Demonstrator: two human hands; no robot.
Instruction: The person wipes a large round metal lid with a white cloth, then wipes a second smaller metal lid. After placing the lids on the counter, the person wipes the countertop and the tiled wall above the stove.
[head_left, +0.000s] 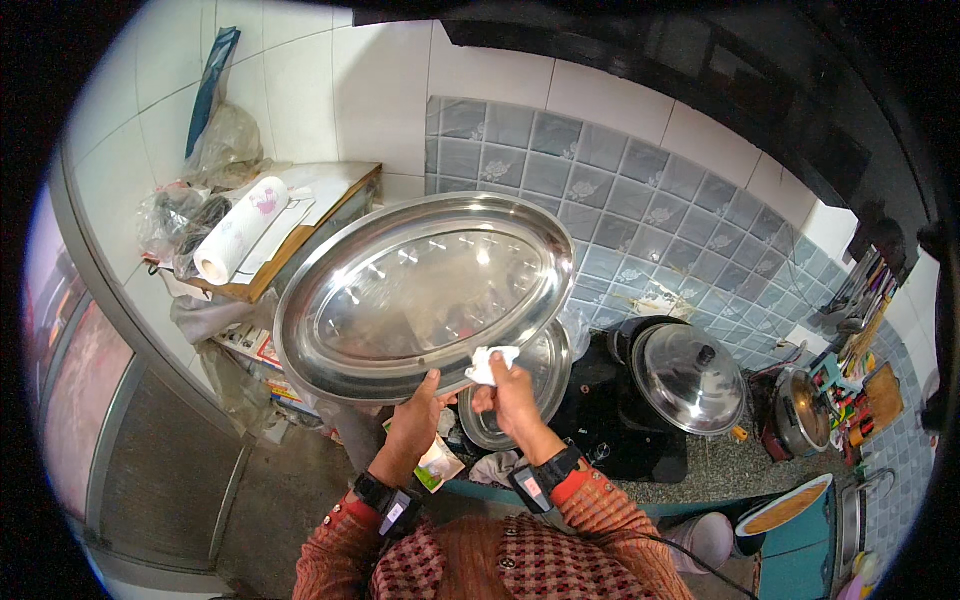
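Note:
A large oval stainless-steel platter (427, 292) is held up, tilted, in front of me. My left hand (420, 420) grips its near rim, thumb on the upper face and fingers underneath. In my right hand (514, 397) a crumpled white paper towel (491, 365) is pinched against the platter's near right rim. Below and partly hidden by it, a second oval steel platter (551, 375) lies on the counter. A grey cloth (495, 469) and a green and white packet (439, 465) are close under my wrists.
A lidded steel pan (690, 379) stands on the black cooktop (600, 420) to the right, with a pot (802, 412) beyond. At left, a paper towel roll (241, 229) and plastic bags (169, 217) rest on a wooden-edged surface (330, 217). A bucket (701, 540) is below the counter.

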